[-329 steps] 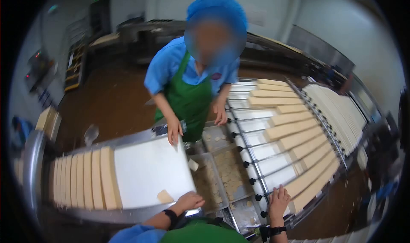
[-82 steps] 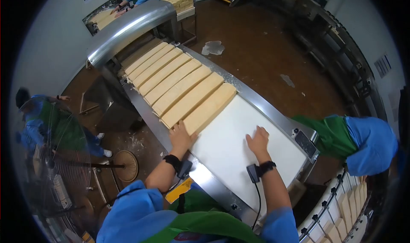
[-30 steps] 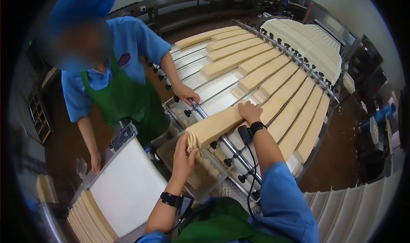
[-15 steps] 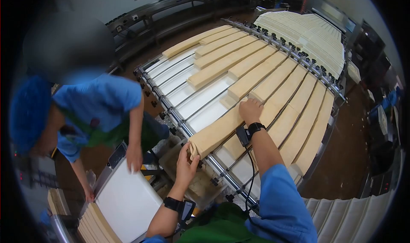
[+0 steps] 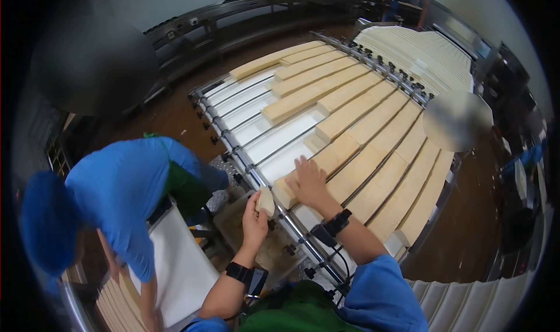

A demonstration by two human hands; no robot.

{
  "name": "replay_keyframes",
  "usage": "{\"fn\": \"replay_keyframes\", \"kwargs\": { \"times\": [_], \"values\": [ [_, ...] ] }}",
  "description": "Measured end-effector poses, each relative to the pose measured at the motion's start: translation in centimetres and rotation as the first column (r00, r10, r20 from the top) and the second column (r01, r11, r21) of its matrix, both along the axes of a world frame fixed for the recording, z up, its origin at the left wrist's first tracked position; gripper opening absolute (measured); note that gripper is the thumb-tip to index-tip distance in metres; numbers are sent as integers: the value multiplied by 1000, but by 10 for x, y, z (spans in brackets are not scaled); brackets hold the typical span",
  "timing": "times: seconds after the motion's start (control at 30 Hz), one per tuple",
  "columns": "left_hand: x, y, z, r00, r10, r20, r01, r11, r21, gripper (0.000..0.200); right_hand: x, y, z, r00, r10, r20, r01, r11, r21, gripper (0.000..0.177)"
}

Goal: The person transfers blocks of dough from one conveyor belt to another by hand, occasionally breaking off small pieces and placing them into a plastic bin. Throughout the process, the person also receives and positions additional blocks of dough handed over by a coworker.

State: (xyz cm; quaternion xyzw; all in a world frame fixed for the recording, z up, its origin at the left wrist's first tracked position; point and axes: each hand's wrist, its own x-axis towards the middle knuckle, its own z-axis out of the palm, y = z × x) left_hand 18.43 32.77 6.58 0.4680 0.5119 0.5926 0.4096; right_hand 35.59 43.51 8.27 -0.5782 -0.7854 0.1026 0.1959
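Rack (image 5: 233, 135): ahead of us, running away toward the upper right, with rows of slabs side by side across its rods.
Slab (image 5: 341, 154): on the rack's near part, its near end under our flat right hand (image 5: 308, 181).
Offcut (image 5: 265, 202): in our left hand (image 5: 255, 216), just left of that slab end, at the rack's edge.
Tray (image 5: 233, 227): below the rack's edge, beneath our left hand.
Belt (image 5: 181, 268): on our left, lower than the rack.
Stack (image 5: 116, 300): on the belt, at its far-left end.
Co-worker (image 5: 122, 198): left of us, bent over the belt.
Far slabs (image 5: 420, 46): behind the rack, upper right.
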Motion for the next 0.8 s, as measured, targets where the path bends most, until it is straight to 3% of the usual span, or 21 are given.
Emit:
{"fn": "replay_keyframes", "kwargs": {
  "times": [0.03,0.13,0.17,0.2,0.27,0.37,0.47,0.6,0.67,0.7,0.77,0.8],
  "values": [
    [-7,-8,1,1000,26,3,-26,1000,-2,48,-9,-14,3,993,117,9,-117,993,-34,68],
    [-31,-45,10,994,91,-61,-94,994,-51,46,-24,-36,-8,973,205,103,-209,978,25,68],
    [-39,-59,19,946,163,-279,-170,985,-2,46,-28,-36,-12,953,168,251,-176,984,10,68],
    [-48,-73,23,847,229,-480,-232,971,55,46,-29,-35,-15,945,207,255,-214,977,1,68],
    [-72,-98,6,827,304,-472,-311,948,67,44,-30,-31,-19,955,65,289,-66,998,-3,69],
    [-100,-148,2,915,368,-168,-382,922,-58,39,-37,-40,-15,932,45,361,-32,999,-41,69],
    [-130,-205,4,869,478,-128,-490,866,-94,35,-41,-43,-23,873,-47,485,54,999,1,72],
    [-179,-285,-9,709,687,-159,-699,715,-22,33,-35,-27,-46,838,-204,506,233,973,7,79],
    [-211,-329,-24,582,791,-188,-810,585,-42,34,-64,-49,-6,752,-258,607,296,954,39,81],
    [-227,-352,-29,502,821,-271,-861,502,-73,36,-75,-58,-3,716,-289,635,291,951,104,81],
    [-267,-401,-57,363,863,-352,-931,352,-97,39,-99,-71,-10,839,-292,459,204,951,232,78],
    [-289,-431,-82,198,798,-569,-975,223,-27,49,-115,-80,-20,856,-239,459,144,962,231,78]
  ]
}}
